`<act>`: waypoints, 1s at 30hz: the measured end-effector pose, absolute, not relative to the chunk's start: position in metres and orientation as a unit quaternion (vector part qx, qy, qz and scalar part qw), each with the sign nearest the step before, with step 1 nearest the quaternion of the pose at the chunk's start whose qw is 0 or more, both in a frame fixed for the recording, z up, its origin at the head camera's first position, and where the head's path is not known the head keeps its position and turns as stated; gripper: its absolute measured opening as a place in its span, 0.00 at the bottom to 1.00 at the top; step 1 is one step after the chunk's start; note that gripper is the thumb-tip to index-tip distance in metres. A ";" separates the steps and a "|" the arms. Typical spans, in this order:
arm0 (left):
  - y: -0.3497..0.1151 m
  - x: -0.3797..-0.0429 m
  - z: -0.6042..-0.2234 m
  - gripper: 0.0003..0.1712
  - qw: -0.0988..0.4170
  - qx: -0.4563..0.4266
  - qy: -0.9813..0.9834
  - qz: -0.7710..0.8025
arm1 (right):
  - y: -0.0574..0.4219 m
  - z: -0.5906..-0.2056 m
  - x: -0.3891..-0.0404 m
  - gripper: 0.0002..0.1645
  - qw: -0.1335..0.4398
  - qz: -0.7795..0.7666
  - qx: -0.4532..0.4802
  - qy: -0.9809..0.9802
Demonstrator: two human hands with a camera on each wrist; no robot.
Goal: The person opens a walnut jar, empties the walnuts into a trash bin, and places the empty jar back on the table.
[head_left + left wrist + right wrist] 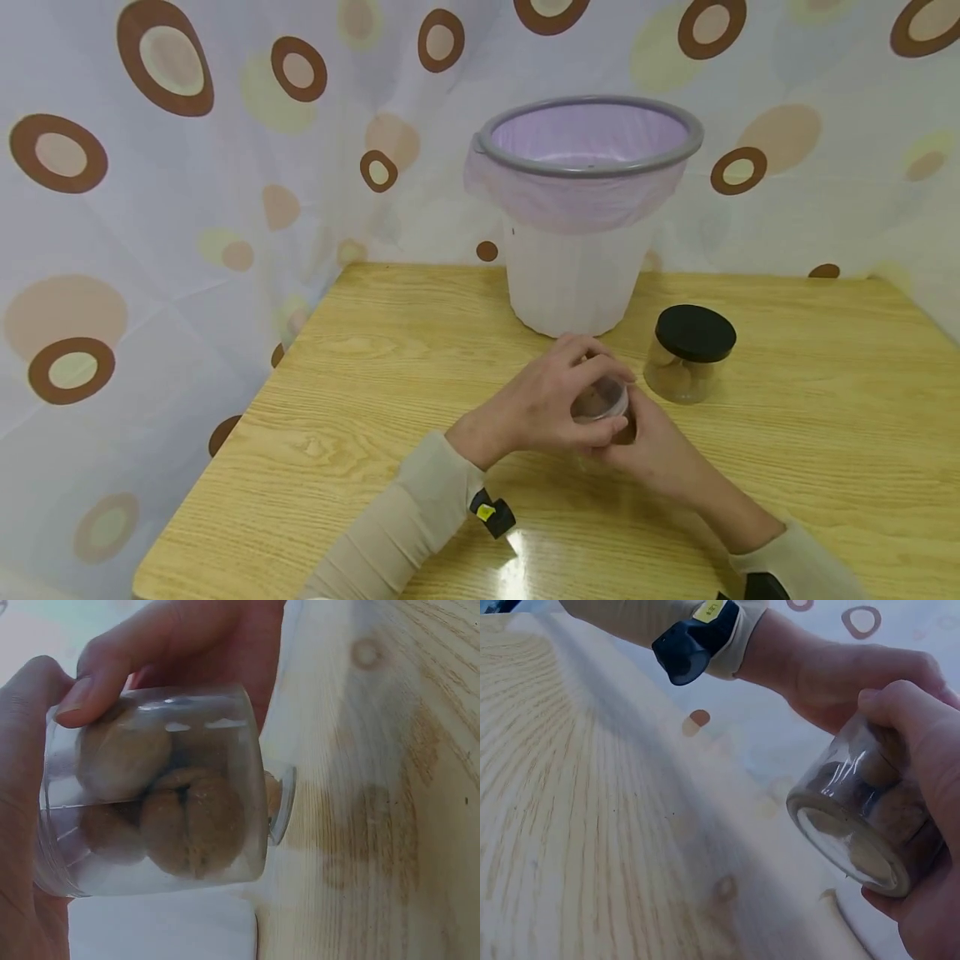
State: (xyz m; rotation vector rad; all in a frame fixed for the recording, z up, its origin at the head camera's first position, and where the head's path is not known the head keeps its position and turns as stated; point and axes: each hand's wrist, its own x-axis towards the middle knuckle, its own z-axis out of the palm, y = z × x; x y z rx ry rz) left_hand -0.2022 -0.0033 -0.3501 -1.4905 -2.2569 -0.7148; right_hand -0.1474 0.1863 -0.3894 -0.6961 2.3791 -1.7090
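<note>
The left hand (pixel 551 396) and right hand (pixel 663 450) both had their grip around a clear jar (pixel 602 398) of walnuts (pixel 193 829), below and right of the frame's middle, over the wooden desk (pixel 322 467).

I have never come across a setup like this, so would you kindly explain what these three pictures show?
There is no machine doing the work here, only a person's left hand and right hand, both bare. The large picture is filmed from the head, looking forward and down; the other two are filmed from the left and right wrists. On the wooden table stand a white bin with a pale purple liner and a jar with a black lid. Both hands hold a small clear jar: the right grips its body, the left its rim end. Through its wall you see round brown things that look like walnuts.
</note>
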 end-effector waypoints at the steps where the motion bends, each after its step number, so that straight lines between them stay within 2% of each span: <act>1: -0.003 -0.202 -0.351 0.20 0.173 -0.522 -0.796 -0.254 | 0.186 -0.389 -0.147 0.41 0.070 -0.570 -0.236 0.784; 5: -0.003 -0.201 -0.353 0.19 0.179 -0.513 -0.800 -0.255 | 0.187 -0.385 -0.146 0.48 0.077 -0.571 -0.253 0.777; 10: 0.000 -0.200 -0.355 0.20 0.212 -0.508 -0.795 -0.253 | 0.186 -0.378 -0.144 0.53 0.070 -0.553 -0.247 0.793; 14: 0.002 -0.199 -0.357 0.18 0.233 -0.501 -0.792 -0.259 | 0.185 -0.376 -0.144 0.53 0.067 -0.546 -0.240 0.800; 21: 0.003 -0.199 -0.358 0.17 0.239 -0.494 -0.792 -0.268 | 0.184 -0.375 -0.144 0.52 0.047 -0.532 -0.240 0.811; 26: 0.000 -0.197 -0.353 0.17 0.206 -0.521 -0.781 -0.277 | 0.191 -0.370 -0.143 0.42 0.074 -0.535 -0.261 0.800; 30: -0.003 -0.194 -0.346 0.19 0.164 -0.575 -0.750 -0.283 | 0.201 -0.365 -0.143 0.31 0.133 -0.572 -0.274 0.761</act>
